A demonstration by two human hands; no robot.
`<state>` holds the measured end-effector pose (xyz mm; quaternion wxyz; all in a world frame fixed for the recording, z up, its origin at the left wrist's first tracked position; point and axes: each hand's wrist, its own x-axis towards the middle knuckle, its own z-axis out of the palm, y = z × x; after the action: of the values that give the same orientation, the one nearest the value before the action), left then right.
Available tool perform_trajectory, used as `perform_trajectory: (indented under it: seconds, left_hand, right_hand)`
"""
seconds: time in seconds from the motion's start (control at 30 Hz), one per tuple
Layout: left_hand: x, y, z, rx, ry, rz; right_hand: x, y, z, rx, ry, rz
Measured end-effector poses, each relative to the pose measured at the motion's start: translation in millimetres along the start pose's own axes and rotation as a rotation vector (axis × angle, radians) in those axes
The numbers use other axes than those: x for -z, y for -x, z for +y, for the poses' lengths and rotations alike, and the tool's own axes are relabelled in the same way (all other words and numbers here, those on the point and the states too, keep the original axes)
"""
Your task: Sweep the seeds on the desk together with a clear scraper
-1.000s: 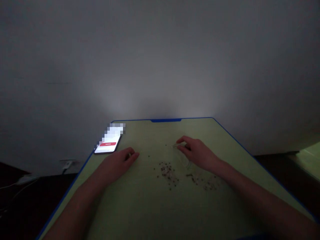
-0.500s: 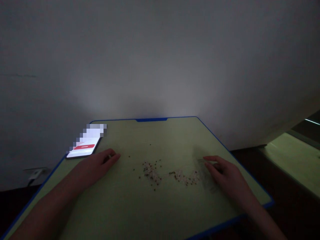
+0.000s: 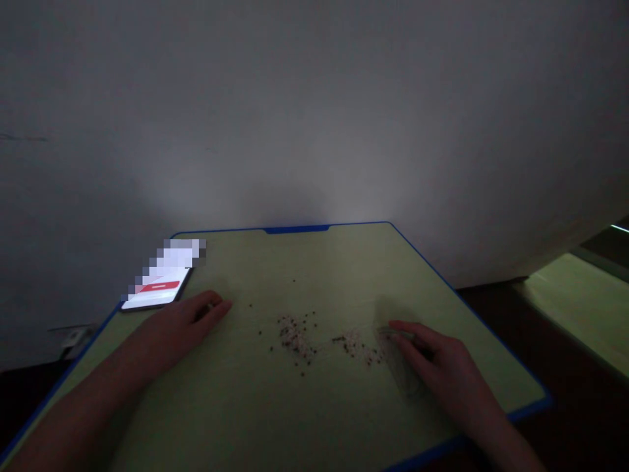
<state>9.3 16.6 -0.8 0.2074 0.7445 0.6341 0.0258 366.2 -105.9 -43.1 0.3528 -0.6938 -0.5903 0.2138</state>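
On the pale tabletop [image 3: 221, 406] lie two small heaps of pale grains mixed with dark round bits. The left heap [image 3: 296, 339] is a little larger, and several dark bits lie scattered around it. My right hand [image 3: 437, 357] pinches the rim of a clear, see-through piece [image 3: 405, 377], which lies tilted beside the right heap [image 3: 358, 346]. In the dim light I cannot tell whether this piece is a plastic cup or a bag. To the left, my left hand [image 3: 199, 318] rests on the table with curled fingers, nothing visible in them, near the phone.
A phone [image 3: 156, 296] with a lit screen lies at the table's left edge. Blue trim [image 3: 297, 229] borders the table, and a grey wall [image 3: 314, 131] stands behind it. Another pale surface [image 3: 580, 295] is at the right. A socket [image 3: 76, 337] sits low on the left.
My right hand has moved slightly left and down with the clear piece, bringing its rim closer to the right heap. My left hand stays almost in place; the view has shifted slightly.
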Motion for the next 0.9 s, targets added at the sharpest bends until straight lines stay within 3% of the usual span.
perform_trajectory:
  seconds: [0.23, 0.43, 0.57, 0.77, 0.9]
  left_hand:
    - [-0.4, 0, -2, -0.008, 0.017, 0.009]
    - [-0.2, 0, -3, 0.006, 0.023, -0.010]
    - [0.5, 2, -1, 0.014, 0.033, -0.007]
    - [-1.0, -2, -4, 0.017, 0.019, -0.015]
    - [-3.3, -5, -9, 0.038, -0.002, 0.004]
  right_hand:
    - [-19, -6, -22, 0.076, 0.023, -0.051]
    - [0, -3, -7, -0.028, 0.075, 0.034]
    - [3, 5, 3, -0.013, 0.085, 0.019]
    - [-16, -3, -19, 0.066, 0.070, -0.037]
    - [-4, -7, -20, 0.050, 0.073, 0.030]
